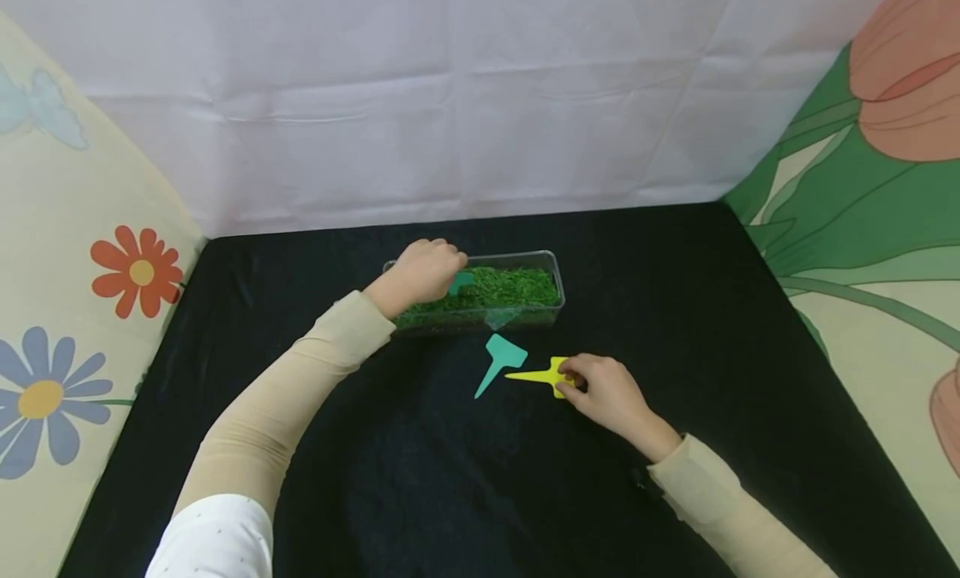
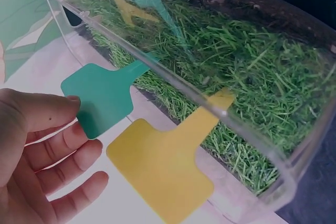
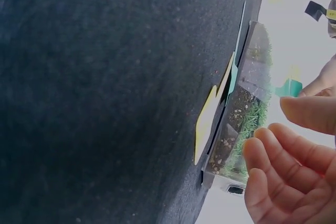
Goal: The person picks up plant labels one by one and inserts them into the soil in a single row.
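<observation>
My left hand (image 1: 426, 269) is over the left half of a clear plastic planter box (image 1: 557, 269) filled with green grass (image 1: 510, 286). There it pinches the broad head of a green plant label (image 2: 102, 98), whose stem runs down into the grass. A yellow plant label (image 2: 157, 166) stands in the grass beside it. My right hand (image 1: 606, 394), thumb and fingers apart in the right wrist view, hovers close over another yellow plant label (image 1: 538, 376) on the black cloth. Left of that one lies a second green label (image 1: 504, 357).
The black-clothed table (image 1: 420, 478) meets a white backdrop (image 1: 465, 103) behind the box. Flower-patterned panels (image 1: 885, 194) flank both sides. Dark soil with pebbles (image 3: 231, 137) shows through the box's wall.
</observation>
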